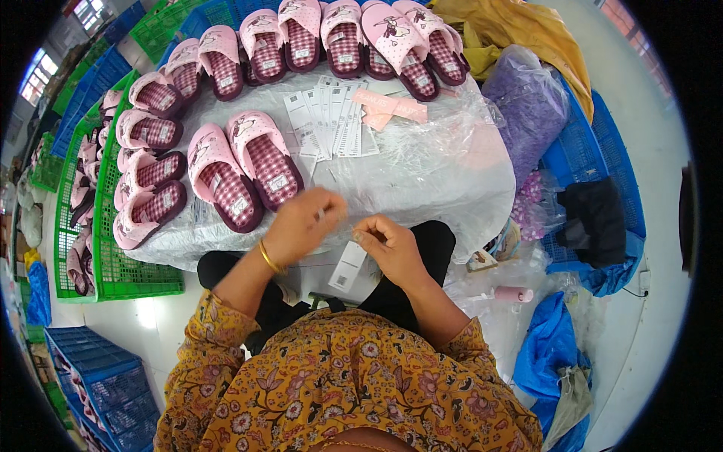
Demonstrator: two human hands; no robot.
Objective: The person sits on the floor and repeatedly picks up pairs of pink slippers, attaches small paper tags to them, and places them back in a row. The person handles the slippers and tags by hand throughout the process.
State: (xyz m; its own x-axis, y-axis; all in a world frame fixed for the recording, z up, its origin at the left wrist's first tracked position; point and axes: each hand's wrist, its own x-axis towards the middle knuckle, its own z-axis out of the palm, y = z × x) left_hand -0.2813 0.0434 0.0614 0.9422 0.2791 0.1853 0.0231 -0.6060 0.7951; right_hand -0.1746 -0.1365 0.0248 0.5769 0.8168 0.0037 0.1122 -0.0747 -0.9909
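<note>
My right hand pinches the upper end of a white paper tag, which hangs over my lap. Close by on the left, my left hand has its fingers curled and slightly blurred; what they hold, if anything, is too small to make out. Just beyond my left hand, a pair of pink slippers with checked insoles lies on the plastic-covered table. Several white printed tags are spread out past the hands, beside peach-coloured card pieces.
More pink slippers line the table's far and left edges. Green crates holding slippers stand at the left, with blue crates below. On the right are a purple-filled plastic bag, a black cloth and a pink roll.
</note>
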